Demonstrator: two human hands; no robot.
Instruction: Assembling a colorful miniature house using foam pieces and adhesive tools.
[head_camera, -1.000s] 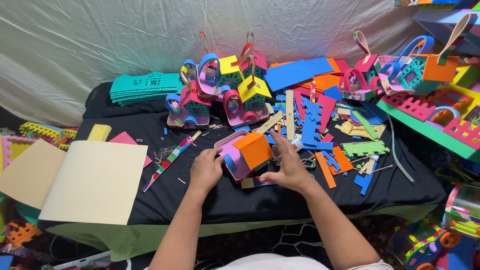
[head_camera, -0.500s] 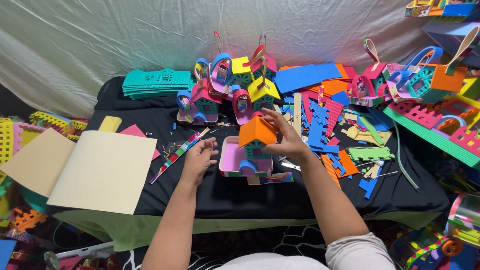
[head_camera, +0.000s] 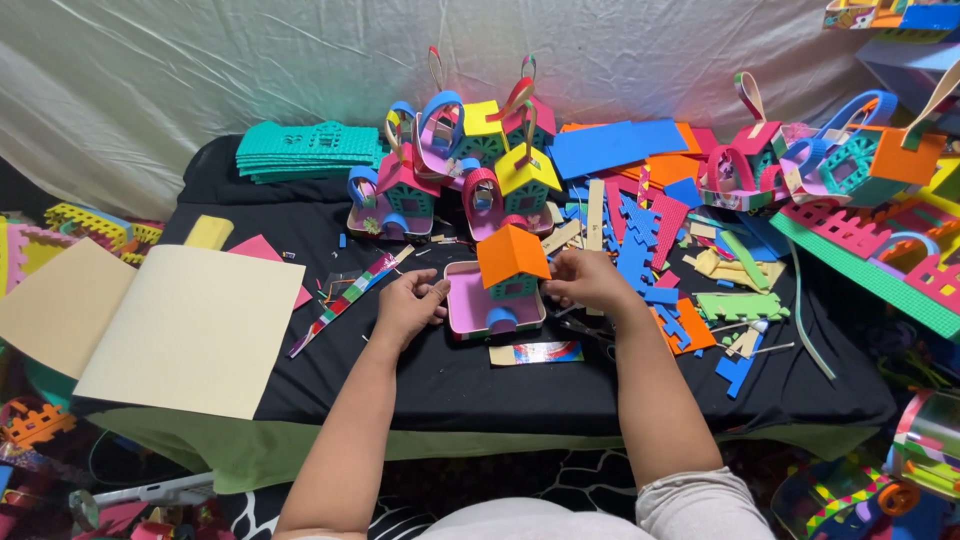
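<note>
The foam house (head_camera: 508, 283) with its orange roof, tilted in both hands a second earlier, now stood upright on its pink base on the black worktop (head_camera: 450, 375). The right hand (head_camera: 583, 279) pinched the roof's edge; the left hand (head_camera: 408, 306) rested loosely curled against the base, steadying rather than lifting.

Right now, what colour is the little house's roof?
Orange, on the small foam house; the head view shows it.

A small foam house (head_camera: 505, 285) is standing upright on the black cloth between the hands. Its orange peaked roof is sitting on teal walls, a blue arched door is facing forward, and a pink square base is spreading out leftwards.
</note>
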